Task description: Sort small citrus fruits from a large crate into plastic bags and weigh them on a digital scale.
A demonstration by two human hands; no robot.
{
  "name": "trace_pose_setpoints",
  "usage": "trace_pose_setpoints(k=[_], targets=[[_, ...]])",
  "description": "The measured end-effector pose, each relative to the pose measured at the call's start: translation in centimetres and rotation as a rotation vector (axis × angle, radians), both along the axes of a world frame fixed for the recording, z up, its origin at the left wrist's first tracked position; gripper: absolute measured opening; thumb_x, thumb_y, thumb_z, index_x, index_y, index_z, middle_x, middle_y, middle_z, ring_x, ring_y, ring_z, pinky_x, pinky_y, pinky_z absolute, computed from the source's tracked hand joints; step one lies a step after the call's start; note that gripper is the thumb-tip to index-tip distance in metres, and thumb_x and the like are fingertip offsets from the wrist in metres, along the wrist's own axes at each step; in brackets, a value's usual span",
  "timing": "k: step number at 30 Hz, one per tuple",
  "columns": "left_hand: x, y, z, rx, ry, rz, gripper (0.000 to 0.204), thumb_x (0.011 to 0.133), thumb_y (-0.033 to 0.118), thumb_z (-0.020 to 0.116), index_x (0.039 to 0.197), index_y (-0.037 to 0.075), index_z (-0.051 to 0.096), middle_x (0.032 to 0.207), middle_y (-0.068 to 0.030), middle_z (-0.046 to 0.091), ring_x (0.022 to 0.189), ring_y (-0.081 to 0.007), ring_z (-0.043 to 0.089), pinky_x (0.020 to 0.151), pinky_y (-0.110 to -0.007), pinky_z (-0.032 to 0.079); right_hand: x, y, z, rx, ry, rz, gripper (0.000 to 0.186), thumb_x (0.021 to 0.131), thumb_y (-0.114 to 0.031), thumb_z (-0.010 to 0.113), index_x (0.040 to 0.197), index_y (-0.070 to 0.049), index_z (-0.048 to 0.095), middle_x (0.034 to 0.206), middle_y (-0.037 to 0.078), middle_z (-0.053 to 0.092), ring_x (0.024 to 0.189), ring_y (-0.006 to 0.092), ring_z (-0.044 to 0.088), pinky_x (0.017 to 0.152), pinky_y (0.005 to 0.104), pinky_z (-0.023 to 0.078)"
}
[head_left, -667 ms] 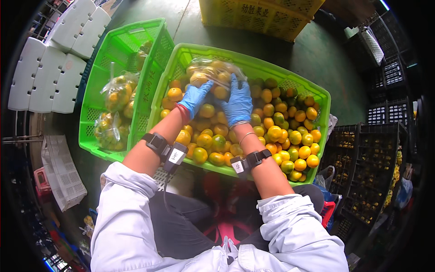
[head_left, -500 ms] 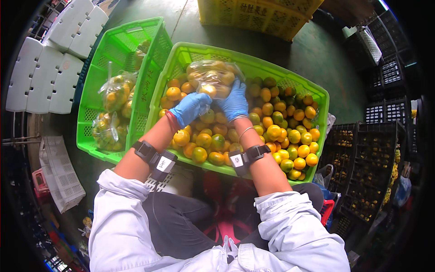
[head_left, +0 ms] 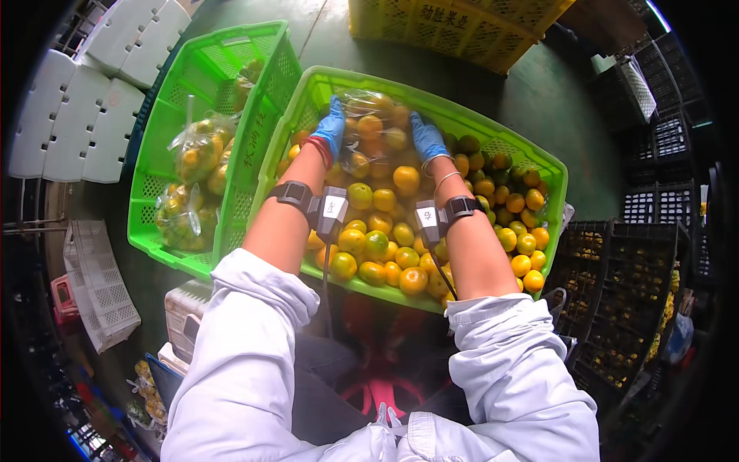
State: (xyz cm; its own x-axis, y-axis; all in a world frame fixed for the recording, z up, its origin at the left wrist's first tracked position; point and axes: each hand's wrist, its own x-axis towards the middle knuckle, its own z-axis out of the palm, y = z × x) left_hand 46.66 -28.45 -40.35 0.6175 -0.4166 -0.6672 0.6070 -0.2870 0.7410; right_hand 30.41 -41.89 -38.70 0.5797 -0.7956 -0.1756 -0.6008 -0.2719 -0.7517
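Observation:
My left hand (head_left: 329, 127) and my right hand (head_left: 427, 138), in blue gloves, grip opposite sides of a clear plastic bag of mandarins (head_left: 370, 128). The bag is in the upper part of a green crate (head_left: 445, 102), which holds several loose orange, yellow and greenish mandarins (head_left: 407, 179). Parts of both hands' fingers are hidden by the bag. Both my forearms carry black strapped devices (head_left: 332, 212) at the wrists.
A second green crate (head_left: 153, 208) at left holds several bagged mandarins (head_left: 195, 158). Beyond are white boxes (head_left: 69, 127), a pale basket (head_left: 104, 289), a yellow crate (head_left: 454, 23) behind, and black crates (head_left: 620, 300) at right, with green floor (head_left: 319, 38) between.
Both hands have moved forward and apart to either side of the bag, which now sits slightly farther right. My forearms have shifted forward too, and the view has tilted slightly.

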Motion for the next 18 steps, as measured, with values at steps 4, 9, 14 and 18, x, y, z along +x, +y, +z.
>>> trace_pose_setpoints(k=[4, 9, 14, 18], targets=[[5.1, 4.8, 0.4, -0.07, -0.112, -0.22, 0.086, 0.081, 0.07, 0.035, 0.133, 0.002, 0.036, 0.132, -0.0147, 0.044, 0.118, -0.0263, 0.043, 0.098, -0.035, 0.034, 2.9, 1.6, 3.6, 0.019, 0.246, 0.251, 0.069, 0.089, -0.057, 0.025, 0.103, 0.002, 0.06, 0.111, 0.025, 0.055, 0.099, 0.0418, 0.053, 0.09, 0.0446, 0.041], [-1.4, 1.6, 4.1, 0.089, -0.255, -0.367, 0.09, 0.081, 0.072, 0.03, 0.137, 0.002, 0.029, 0.141, -0.0153, 0.03, 0.127, -0.024, 0.031, 0.105, -0.031, 0.024, -0.8, 1.3, 2.1, -0.454, 0.312, 0.404, 0.064, 0.089, -0.053, 0.029, 0.108, 0.001, 0.057, 0.109, 0.026, 0.056, 0.101, 0.039, 0.054, 0.089, 0.0422, 0.042], [0.3, 2.1, 3.5, 0.103, -0.186, -0.354, 0.092, 0.08, 0.073, 0.029, 0.138, 0.002, 0.027, 0.142, -0.0183, 0.028, 0.129, -0.0246, 0.028, 0.105, -0.031, 0.023, 0.8, 1.8, 5.1, -0.27, 0.354, 0.412, 0.069, 0.083, -0.059, 0.039, 0.112, 0.001, 0.055, 0.112, 0.024, 0.055, 0.102, 0.0364, 0.054, 0.089, 0.0403, 0.043], [0.5, 1.9, 3.7, 0.249, -0.245, -0.49, 0.093, 0.079, 0.074, 0.029, 0.138, 0.003, 0.027, 0.142, -0.0188, 0.026, 0.129, -0.0252, 0.028, 0.105, -0.032, 0.023, 1.4, 1.8, 6.2, -0.32, 0.473, 0.528, 0.074, 0.079, -0.064, 0.042, 0.107, 0.002, 0.058, 0.109, 0.024, 0.057, 0.098, 0.0371, 0.057, 0.086, 0.0411, 0.044]])
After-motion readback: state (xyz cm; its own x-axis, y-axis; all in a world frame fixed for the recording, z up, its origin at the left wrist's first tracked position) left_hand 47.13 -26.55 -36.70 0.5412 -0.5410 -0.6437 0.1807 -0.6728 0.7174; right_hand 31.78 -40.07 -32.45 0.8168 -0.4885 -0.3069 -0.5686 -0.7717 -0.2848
